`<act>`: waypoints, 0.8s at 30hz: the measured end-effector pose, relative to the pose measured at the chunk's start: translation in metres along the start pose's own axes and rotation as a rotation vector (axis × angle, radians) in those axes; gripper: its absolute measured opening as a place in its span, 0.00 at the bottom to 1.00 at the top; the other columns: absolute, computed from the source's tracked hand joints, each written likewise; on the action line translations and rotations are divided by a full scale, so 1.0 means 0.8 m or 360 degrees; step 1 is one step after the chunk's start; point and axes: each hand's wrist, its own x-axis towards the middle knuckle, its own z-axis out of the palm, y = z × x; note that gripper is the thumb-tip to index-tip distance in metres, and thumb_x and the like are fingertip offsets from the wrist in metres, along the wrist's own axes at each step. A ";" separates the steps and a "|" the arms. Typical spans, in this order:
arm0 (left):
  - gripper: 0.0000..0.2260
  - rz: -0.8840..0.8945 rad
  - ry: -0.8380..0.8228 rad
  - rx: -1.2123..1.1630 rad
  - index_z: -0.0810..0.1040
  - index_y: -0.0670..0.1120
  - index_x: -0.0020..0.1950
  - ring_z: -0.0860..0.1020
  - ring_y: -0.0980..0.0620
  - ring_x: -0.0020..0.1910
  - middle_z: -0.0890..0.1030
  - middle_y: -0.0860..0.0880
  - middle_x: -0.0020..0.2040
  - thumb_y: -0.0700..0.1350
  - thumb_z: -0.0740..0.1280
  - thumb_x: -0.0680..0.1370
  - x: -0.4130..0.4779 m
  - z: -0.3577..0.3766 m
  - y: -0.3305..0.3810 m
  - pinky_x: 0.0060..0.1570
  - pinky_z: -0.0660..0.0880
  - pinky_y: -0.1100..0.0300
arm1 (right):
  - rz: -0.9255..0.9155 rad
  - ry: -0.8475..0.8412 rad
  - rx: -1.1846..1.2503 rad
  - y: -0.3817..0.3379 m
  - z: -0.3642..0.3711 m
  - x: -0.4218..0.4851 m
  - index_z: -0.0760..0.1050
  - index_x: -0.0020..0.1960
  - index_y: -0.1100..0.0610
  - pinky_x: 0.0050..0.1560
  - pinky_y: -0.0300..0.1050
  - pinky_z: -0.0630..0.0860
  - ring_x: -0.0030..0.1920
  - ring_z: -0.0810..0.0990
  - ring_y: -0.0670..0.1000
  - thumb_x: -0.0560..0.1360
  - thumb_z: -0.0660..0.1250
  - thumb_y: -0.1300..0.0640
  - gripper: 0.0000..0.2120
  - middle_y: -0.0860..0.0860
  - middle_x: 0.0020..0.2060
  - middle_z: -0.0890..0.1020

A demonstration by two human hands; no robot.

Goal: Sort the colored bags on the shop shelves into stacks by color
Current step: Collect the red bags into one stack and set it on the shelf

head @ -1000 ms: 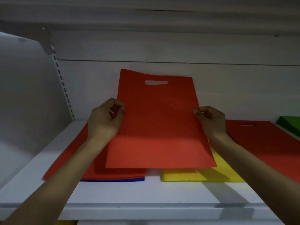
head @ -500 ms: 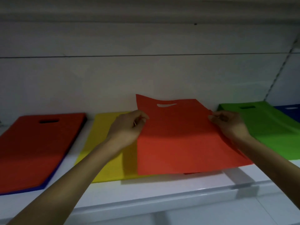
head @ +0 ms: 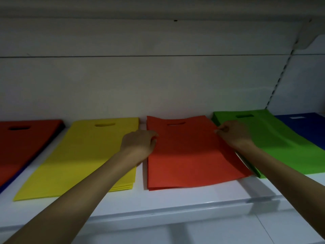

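Note:
A red bag (head: 186, 155) lies flat on top of a red stack in the middle of the white shelf (head: 158, 203). My left hand (head: 139, 144) pinches its left edge and my right hand (head: 233, 134) pinches its right edge. Left of it lies a yellow stack (head: 84, 155). At the far left another red bag (head: 21, 145) rests on blue ones. Right of the held bag sits a green stack (head: 281, 143), and beyond that a blue stack (head: 307, 125).
The shelf's white back wall (head: 158, 85) rises close behind the bags. A slotted upright rail (head: 279, 74) and a bracket (head: 306, 37) stand at the right. An upper shelf (head: 158, 7) hangs overhead. The shelf's front lip (head: 175, 213) runs below the stacks.
Both hands carried the red bag rightward from the left pile, past the yellow stack, and lowered it flat onto the red stack. The view panned right with it.

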 end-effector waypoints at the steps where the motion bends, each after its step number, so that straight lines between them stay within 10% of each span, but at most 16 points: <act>1: 0.15 -0.0014 -0.0007 0.0023 0.72 0.61 0.66 0.75 0.47 0.62 0.77 0.51 0.64 0.53 0.57 0.80 0.001 0.000 0.001 0.55 0.71 0.57 | 0.0010 -0.0003 0.0005 0.001 0.002 0.002 0.83 0.47 0.58 0.39 0.42 0.66 0.47 0.81 0.57 0.73 0.71 0.53 0.08 0.57 0.45 0.84; 12: 0.15 -0.0108 -0.0093 0.0146 0.73 0.58 0.65 0.76 0.46 0.60 0.78 0.50 0.62 0.55 0.57 0.80 0.006 0.013 0.000 0.53 0.71 0.57 | 0.0006 -0.0110 -0.0135 0.011 0.019 0.006 0.77 0.61 0.57 0.54 0.44 0.70 0.58 0.77 0.57 0.74 0.70 0.54 0.16 0.57 0.56 0.81; 24: 0.19 -0.0237 -0.0096 0.0169 0.74 0.49 0.63 0.75 0.42 0.59 0.77 0.44 0.60 0.59 0.60 0.78 0.017 0.015 0.006 0.53 0.73 0.54 | -0.0099 -0.0238 -0.0259 0.004 0.020 -0.002 0.75 0.60 0.57 0.48 0.43 0.72 0.54 0.78 0.55 0.77 0.65 0.51 0.15 0.54 0.54 0.81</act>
